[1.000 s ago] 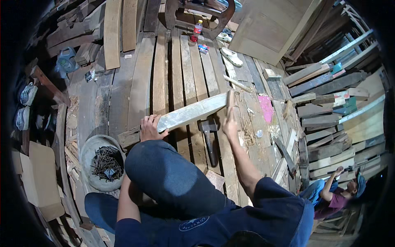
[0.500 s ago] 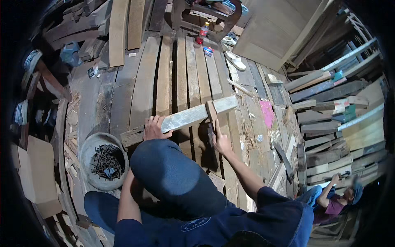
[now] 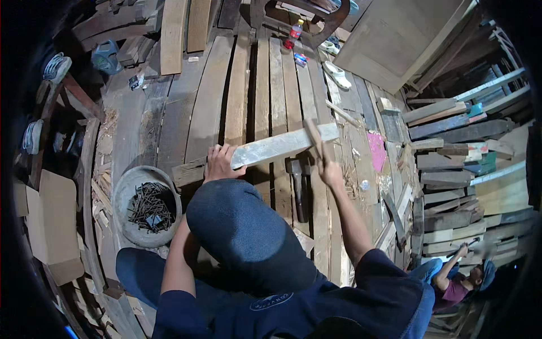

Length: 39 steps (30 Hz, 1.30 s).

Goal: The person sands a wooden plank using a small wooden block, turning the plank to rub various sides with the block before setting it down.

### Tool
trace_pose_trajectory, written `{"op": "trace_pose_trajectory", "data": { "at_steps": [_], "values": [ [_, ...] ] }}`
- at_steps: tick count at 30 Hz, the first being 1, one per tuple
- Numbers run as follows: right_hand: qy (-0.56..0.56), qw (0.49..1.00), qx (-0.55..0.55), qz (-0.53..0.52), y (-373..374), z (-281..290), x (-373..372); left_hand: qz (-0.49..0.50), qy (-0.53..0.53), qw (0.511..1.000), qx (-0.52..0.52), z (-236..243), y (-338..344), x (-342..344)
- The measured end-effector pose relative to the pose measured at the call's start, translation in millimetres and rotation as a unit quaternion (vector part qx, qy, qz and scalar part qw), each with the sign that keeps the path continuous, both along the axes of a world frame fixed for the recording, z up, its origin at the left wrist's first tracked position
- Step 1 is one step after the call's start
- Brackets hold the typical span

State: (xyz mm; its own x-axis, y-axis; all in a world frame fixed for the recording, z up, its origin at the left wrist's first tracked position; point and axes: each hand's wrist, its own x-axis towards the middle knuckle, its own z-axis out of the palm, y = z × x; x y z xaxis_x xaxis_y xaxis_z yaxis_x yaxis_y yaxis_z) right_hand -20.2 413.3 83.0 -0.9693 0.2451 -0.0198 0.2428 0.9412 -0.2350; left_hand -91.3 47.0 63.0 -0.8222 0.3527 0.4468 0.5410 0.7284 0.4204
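Observation:
A pale, weathered timber [image 3: 268,147] lies at a slant across the floor slats beyond my bent knee. My left hand [image 3: 222,165] grips its left part, fingers over the top. My right hand [image 3: 329,174] is closed on a thin wooden slat [image 3: 313,135] crossing the timber near its right end; whether the two touch I cannot tell. A dark hammer-like tool [image 3: 299,195] lies under that end, pointing toward me. A grey basin [image 3: 121,200] of nails [image 3: 147,203] sits left of my knee.
Cardboard [image 3: 59,226] and shoes [image 3: 55,70] are at left, stacked boards [image 3: 451,181] at right. A red drink bottle [image 3: 292,35], white clogs [image 3: 337,75] and a leaning panel [image 3: 389,45] stand or lie ahead. A co-worker [image 3: 454,285] sits at lower right, arms raised.
My right hand moved the slat leftward along the timber by half a second ago, then back toward the right end now. My left hand stays on the timber. The view has shifted slightly.

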Motion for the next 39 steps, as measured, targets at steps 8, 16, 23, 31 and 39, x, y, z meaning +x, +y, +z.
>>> {"op": "trace_pose_trajectory", "data": {
  "at_steps": [8, 16, 23, 31, 39],
  "values": [
    [0.182, 0.97, -0.006, 0.16, -32, -24, 20, -0.009, -0.009, 1.0, 0.006, -6, 14, -1],
    [0.144, 0.982, -0.052, -0.11, 48, -14, -25, -0.029, -0.002, 0.999, 0.033, -3, 31, -6],
    [0.123, 0.989, -0.016, 0.079, 51, -15, 15, -0.021, -0.011, 0.999, 0.045, 10, 20, -1],
    [0.083, 0.993, -0.054, 0.067, -13, -23, 31, -0.006, -0.029, 1.0, -0.004, -3, 5, 3],
    [0.006, 0.996, 0.006, -0.092, 58, 41, -22, -0.031, 0.001, 0.999, 0.023, 0, 21, -7]
  ]
}}
